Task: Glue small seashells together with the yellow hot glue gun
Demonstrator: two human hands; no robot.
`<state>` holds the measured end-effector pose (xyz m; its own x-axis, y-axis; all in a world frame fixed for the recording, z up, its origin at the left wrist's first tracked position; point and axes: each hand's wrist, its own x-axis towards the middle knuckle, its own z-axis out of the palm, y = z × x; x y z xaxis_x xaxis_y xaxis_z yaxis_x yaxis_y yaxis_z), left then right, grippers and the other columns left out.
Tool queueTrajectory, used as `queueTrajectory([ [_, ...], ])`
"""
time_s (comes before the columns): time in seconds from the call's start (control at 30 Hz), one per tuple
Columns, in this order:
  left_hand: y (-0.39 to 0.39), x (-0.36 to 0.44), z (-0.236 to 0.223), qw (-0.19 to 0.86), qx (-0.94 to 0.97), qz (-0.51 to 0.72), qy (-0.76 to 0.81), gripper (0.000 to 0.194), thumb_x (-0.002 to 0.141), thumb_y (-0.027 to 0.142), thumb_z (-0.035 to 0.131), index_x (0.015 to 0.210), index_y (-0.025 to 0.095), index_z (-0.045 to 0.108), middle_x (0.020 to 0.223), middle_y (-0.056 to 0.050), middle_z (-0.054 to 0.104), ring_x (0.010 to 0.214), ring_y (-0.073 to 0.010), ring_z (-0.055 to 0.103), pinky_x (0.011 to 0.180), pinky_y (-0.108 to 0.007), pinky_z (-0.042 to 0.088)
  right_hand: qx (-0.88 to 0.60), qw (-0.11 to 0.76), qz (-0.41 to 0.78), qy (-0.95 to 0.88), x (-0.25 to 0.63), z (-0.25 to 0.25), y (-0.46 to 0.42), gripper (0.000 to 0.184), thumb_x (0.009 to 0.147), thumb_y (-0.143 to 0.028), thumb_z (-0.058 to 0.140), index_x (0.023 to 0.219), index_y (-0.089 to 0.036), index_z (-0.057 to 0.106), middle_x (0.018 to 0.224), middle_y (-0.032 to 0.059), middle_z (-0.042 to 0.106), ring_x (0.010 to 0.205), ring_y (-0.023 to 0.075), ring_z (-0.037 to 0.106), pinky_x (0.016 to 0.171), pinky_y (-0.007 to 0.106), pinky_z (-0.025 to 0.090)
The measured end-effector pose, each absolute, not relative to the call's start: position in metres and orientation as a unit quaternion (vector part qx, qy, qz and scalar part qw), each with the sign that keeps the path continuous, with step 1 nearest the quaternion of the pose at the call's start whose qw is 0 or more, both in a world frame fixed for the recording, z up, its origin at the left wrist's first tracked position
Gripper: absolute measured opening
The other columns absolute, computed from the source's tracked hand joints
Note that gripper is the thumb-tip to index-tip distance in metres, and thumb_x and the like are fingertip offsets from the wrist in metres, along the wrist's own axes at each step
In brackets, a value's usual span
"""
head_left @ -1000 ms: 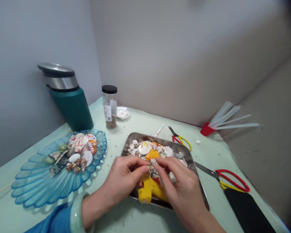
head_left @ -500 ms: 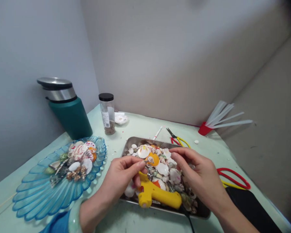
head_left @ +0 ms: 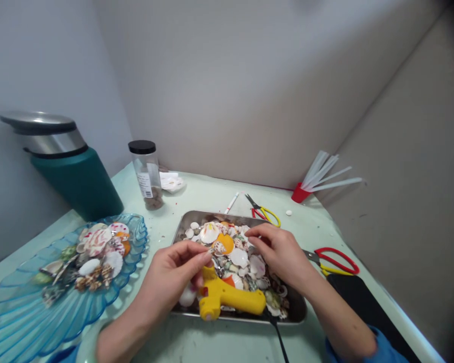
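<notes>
A metal tray (head_left: 297, 313) holds several seashells and a yellow glue gun (head_left: 227, 299) lying along its near edge. My left hand (head_left: 172, 275) hovers over the tray's left side, its thumb and fingers pinched on a small speckled shell (head_left: 218, 247). My right hand (head_left: 282, 252) rests over the middle of the shells with fingers curled; what they hold, if anything, is hidden. An orange shell (head_left: 226, 243) and white shells lie between the two hands.
A blue shell-shaped glass dish (head_left: 26, 307) with glued shells sits at the left. Behind stand a teal flask (head_left: 73, 181) and a clear jar (head_left: 147, 174). Small snips (head_left: 263, 213), red-handled scissors (head_left: 333, 259), a red cup of glue sticks (head_left: 301, 191) and a black case (head_left: 357, 302) lie right.
My right hand moved away from my left, which keeps the small shell, and settled on the shells at the tray's middle. The view shifted right and nearer.
</notes>
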<state>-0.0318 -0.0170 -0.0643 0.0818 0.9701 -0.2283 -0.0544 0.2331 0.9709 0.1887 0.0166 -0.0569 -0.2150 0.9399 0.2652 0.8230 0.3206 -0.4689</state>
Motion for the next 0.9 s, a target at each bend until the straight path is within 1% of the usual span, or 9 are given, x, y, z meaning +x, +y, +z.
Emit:
queueTrajectory([
  [0.1, -0.017, -0.032, -0.066, 0.582, 0.451, 0.438, 0.516, 0.022, 0.071, 0.035, 0.071, 0.076, 0.015, 0.064, 0.042, 0.005, 0.055, 0.037, -0.0088, 0.05, 0.041, -0.02, 0.049, -0.559, 0.208, 0.086, -0.798, 0.182, -0.069, 0.018, 0.024, 0.086, -0.017, 0.055, 0.105, -0.023, 0.068, 0.099, 0.0057, 0.067, 0.09, 0.0219, 0.062, 0.077, 0.032, 0.045],
  [0.17, -0.017, -0.032, -0.067, 0.581, 0.458, 0.444, 0.506, 0.022, 0.072, 0.035, 0.07, 0.076, 0.015, 0.064, 0.043, 0.005, 0.055, 0.038, -0.0086, 0.05, 0.041, -0.02, 0.049, -0.552, 0.181, 0.069, -0.811, 0.178, -0.074, 0.019, 0.028, 0.084, -0.016, 0.058, 0.108, -0.025, 0.067, 0.101, 0.007, 0.066, 0.093, 0.0239, 0.059, 0.08, 0.035, 0.042],
  [0.3, -0.016, -0.032, -0.07, 0.577, 0.468, 0.449, 0.496, 0.021, 0.073, 0.034, 0.07, 0.075, 0.014, 0.064, 0.044, 0.004, 0.055, 0.039, -0.0079, 0.049, 0.04, -0.019, 0.048, -0.553, 0.158, 0.058, -0.816, 0.175, -0.079, 0.021, 0.019, 0.083, -0.015, 0.059, 0.096, -0.023, 0.07, 0.092, 0.0082, 0.065, 0.089, 0.0246, 0.057, 0.078, 0.036, 0.039],
  [0.4, -0.016, -0.032, -0.07, 0.579, 0.461, 0.453, 0.496, 0.02, 0.072, 0.034, 0.07, 0.075, 0.014, 0.064, 0.043, 0.005, 0.054, 0.037, -0.0078, 0.048, 0.039, -0.019, 0.048, -0.554, 0.175, 0.08, -0.81, 0.176, -0.08, 0.021, 0.016, 0.085, -0.017, 0.057, 0.093, -0.023, 0.07, 0.084, 0.0075, 0.066, 0.088, 0.0248, 0.055, 0.079, 0.036, 0.037],
  [0.47, -0.016, -0.031, -0.069, 0.581, 0.458, 0.457, 0.495, 0.021, 0.071, 0.034, 0.07, 0.074, 0.015, 0.064, 0.042, 0.005, 0.053, 0.037, -0.0083, 0.048, 0.04, -0.021, 0.05, -0.553, 0.204, 0.113, -0.8, 0.178, -0.077, 0.021, 0.016, 0.087, -0.019, 0.055, 0.093, -0.022, 0.069, 0.084, 0.0075, 0.068, 0.09, 0.025, 0.055, 0.081, 0.038, 0.038],
  [0.53, -0.017, -0.031, -0.068, 0.572, 0.463, 0.46, 0.496, 0.02, 0.071, 0.033, 0.07, 0.074, 0.014, 0.064, 0.043, 0.005, 0.053, 0.037, -0.0085, 0.049, 0.04, -0.02, 0.049, -0.55, 0.245, 0.163, -0.782, 0.18, -0.072, 0.021, 0.017, 0.089, -0.021, 0.053, 0.098, -0.021, 0.068, 0.093, 0.0084, 0.069, 0.094, 0.0243, 0.056, 0.085, 0.039, 0.039],
  [0.6, -0.017, -0.031, -0.067, 0.558, 0.475, 0.458, 0.503, 0.018, 0.071, 0.031, 0.07, 0.074, 0.014, 0.065, 0.044, 0.005, 0.054, 0.038, -0.0079, 0.049, 0.04, -0.018, 0.046, -0.541, 0.284, 0.235, -0.756, 0.181, -0.065, 0.019, 0.021, 0.091, -0.024, 0.049, 0.105, -0.018, 0.064, 0.101, 0.0087, 0.07, 0.094, 0.0217, 0.06, 0.083, 0.036, 0.044],
  [0.73, -0.018, -0.032, -0.065, 0.548, 0.479, 0.458, 0.51, 0.017, 0.07, 0.03, 0.07, 0.073, 0.014, 0.066, 0.046, 0.004, 0.056, 0.039, -0.008, 0.05, 0.039, -0.017, 0.043, -0.51, 0.328, 0.38, -0.698, 0.18, -0.054, 0.014, 0.031, 0.093, -0.035, 0.046, 0.11, -0.013, 0.061, 0.092, 0.0095, 0.074, 0.077, 0.018, 0.069, 0.066, 0.03, 0.053],
  [0.9, -0.018, -0.032, -0.067, 0.556, 0.469, 0.468, 0.502, 0.018, 0.069, 0.03, 0.071, 0.073, 0.014, 0.066, 0.046, 0.004, 0.056, 0.038, -0.0085, 0.051, 0.039, -0.017, 0.043, -0.49, 0.352, 0.451, -0.658, 0.177, -0.053, 0.01, 0.039, 0.091, -0.041, 0.047, 0.111, -0.01, 0.062, 0.087, 0.0115, 0.074, 0.067, 0.0155, 0.068, 0.062, 0.029, 0.054],
])
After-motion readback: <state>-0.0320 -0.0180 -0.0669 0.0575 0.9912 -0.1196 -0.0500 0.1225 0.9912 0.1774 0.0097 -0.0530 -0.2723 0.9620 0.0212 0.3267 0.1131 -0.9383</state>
